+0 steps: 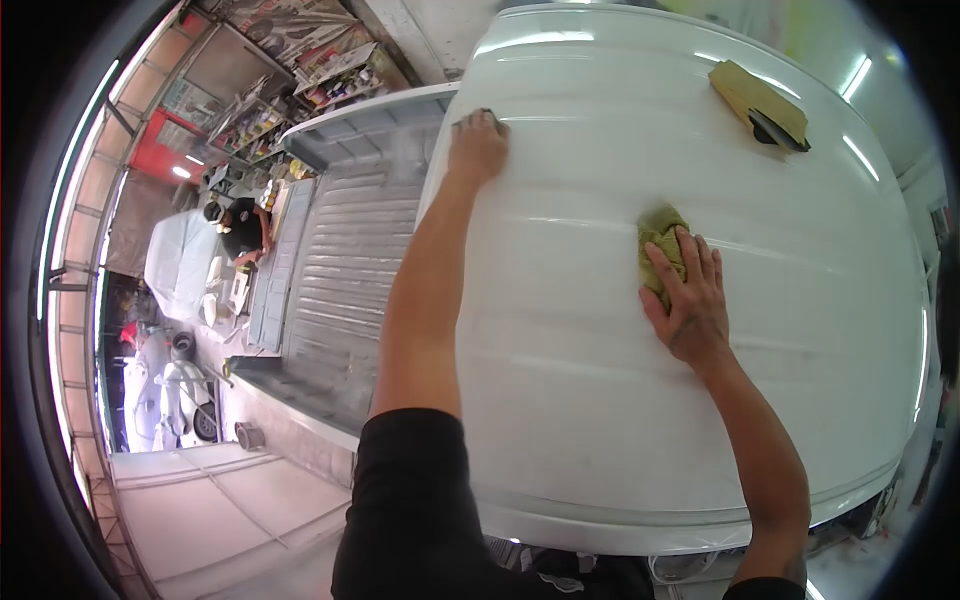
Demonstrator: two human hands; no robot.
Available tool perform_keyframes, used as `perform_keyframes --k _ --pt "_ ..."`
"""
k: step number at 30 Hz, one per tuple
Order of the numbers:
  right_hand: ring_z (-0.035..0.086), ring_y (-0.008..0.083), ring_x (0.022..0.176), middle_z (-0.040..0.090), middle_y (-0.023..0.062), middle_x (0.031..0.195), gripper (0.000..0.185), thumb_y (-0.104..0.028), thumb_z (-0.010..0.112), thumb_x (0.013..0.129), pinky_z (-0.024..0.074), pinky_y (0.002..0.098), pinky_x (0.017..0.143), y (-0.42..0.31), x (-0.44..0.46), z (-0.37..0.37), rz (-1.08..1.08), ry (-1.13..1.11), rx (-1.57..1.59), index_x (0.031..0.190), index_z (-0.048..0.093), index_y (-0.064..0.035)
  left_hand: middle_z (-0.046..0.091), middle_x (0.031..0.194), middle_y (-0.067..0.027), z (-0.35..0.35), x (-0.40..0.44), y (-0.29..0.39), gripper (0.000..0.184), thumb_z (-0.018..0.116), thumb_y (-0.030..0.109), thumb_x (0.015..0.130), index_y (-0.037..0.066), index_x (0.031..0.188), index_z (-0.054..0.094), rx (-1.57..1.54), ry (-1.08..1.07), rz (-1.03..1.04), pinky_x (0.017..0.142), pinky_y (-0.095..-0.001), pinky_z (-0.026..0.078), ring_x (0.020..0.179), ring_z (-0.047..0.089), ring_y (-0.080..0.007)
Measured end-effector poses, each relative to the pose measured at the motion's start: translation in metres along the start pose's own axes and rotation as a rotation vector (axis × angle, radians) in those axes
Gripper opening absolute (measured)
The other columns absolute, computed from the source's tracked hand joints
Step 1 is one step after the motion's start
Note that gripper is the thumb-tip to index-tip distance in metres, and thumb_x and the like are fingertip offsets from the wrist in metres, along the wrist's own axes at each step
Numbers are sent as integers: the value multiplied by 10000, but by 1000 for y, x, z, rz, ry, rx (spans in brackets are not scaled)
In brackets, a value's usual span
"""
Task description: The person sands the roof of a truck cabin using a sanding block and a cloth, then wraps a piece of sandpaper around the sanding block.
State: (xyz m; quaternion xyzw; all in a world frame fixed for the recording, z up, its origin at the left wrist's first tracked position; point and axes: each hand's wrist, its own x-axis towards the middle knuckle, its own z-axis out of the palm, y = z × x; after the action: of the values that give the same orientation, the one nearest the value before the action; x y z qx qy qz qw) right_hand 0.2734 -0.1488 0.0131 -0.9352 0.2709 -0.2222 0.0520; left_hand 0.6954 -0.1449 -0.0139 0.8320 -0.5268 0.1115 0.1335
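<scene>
A white vehicle roof with shallow raised ribs fills the middle and right of the view. My left hand reaches to the roof's far left edge, its fingers curled down against the panel. A small dark thing shows at its fingertips, but its kind is hidden. Under the fingers of my right hand is a crumpled yellow-green cloth, pressed on the roof. Farther up and to the right lies a folded brown sheet, perhaps paper, with a black flat piece at its lower edge.
Left of the roof is a grey ribbed truck bed. Beyond its tailgate, another person in a dark shirt and cap leans over a work surface. Cluttered shelves, a covered car and a white scooter stand farther off.
</scene>
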Motion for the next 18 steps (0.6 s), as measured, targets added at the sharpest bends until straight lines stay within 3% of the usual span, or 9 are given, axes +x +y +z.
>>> perform_keyframes --k 4,7,11,14,18 --pt "425 505 1381 443 232 1531 565 -302 730 901 326 635 1178 -4 -1 2 13 -22 39 1432 585 -175 552 1470 -207 -52 -113 3 442 448 269 1080 -11 1408 545 -112 53 171 1176 -469 372 1389 470 -380" --pt "424 504 1384 441 229 1536 566 -304 734 898 326 640 1177 2 -1 2 41 -18 28 1431 588 -179 548 1466 -210 -44 -127 -24 425 458 251 1076 -1 1406 549 -124 56 219 1160 -478 386 1354 496 -395" --pt "432 507 1380 439 230 1536 563 -310 735 896 329 650 1171 1 0 2 19 -30 27 1426 592 -183 526 1487 -211 -12 6 -39 443 436 261 1080 -13 1412 536 -114 -17 -82 1152 -471 395 1339 508 -401" --pt "437 508 1377 433 230 1540 573 -313 734 898 329 653 1171 2 -1 4 1 9 29 1437 581 -191 523 1487 -218 -10 10 -32 451 416 264 1080 -36 1394 537 94 -52 -15 1166 -461 386 1347 499 -411" --pt "428 508 1388 429 231 1541 584 -324 721 909 323 650 1175 5 -2 2 41 -15 25 1457 559 -201 524 1482 -248 -20 -53 -21 452 405 237 1079 -54 1402 531 -130 81 27 1192 -468 364 1383 483 -406"
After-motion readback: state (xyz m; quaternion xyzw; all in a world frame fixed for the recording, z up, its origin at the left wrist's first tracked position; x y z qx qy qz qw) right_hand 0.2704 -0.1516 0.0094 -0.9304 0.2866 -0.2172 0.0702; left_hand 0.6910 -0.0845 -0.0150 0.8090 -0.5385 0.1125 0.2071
